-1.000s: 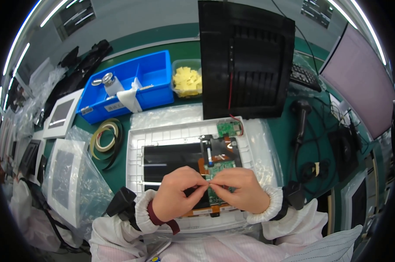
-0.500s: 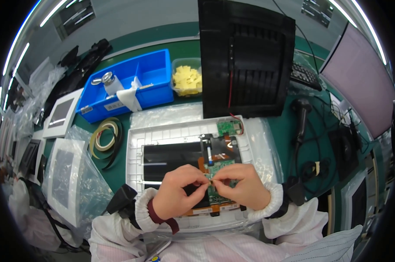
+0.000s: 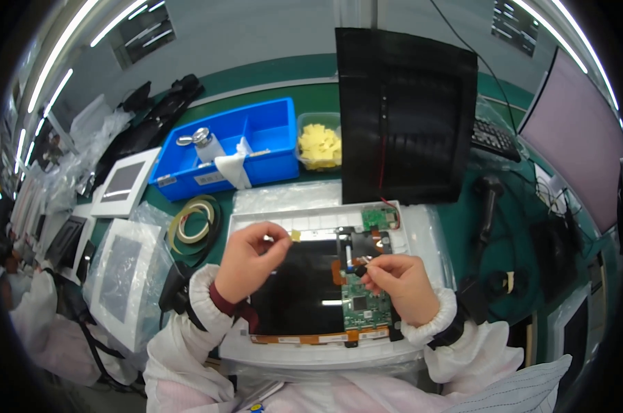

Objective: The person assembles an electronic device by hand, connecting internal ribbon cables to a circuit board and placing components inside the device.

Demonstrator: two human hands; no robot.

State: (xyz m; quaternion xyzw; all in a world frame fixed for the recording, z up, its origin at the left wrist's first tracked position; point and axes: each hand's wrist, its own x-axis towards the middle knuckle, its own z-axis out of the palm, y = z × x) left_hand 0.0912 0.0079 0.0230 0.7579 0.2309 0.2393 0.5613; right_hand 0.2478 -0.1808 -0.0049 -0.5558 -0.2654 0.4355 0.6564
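Observation:
My left hand (image 3: 251,260) is pinched over the upper left of the display assembly, with a small yellow piece (image 3: 295,235) at its fingertips. My right hand (image 3: 402,283) pinches a small dark item (image 3: 361,270) above the green circuit board (image 3: 361,311); its exact kind is too small to make out. Beneath both hands lies a white frame (image 3: 311,352) holding a dark display panel (image 3: 294,303). Orange flat cables (image 3: 338,272) run by the board, and a smaller green board (image 3: 379,219) sits at the frame's upper right.
Behind the frame stands a black ribbed panel (image 3: 411,117). A blue bin (image 3: 269,165) with a metal-topped bottle (image 3: 207,146) and a tub of yellow pieces (image 3: 319,146) are back left. Tape rolls (image 3: 191,224) lie left; a handheld scanner (image 3: 489,199) and monitor (image 3: 578,131) are right.
My hands were together over the circuit board and have parted. The left moved up and left with the yellow piece; the right shifted slightly right. The whole view has shifted a little.

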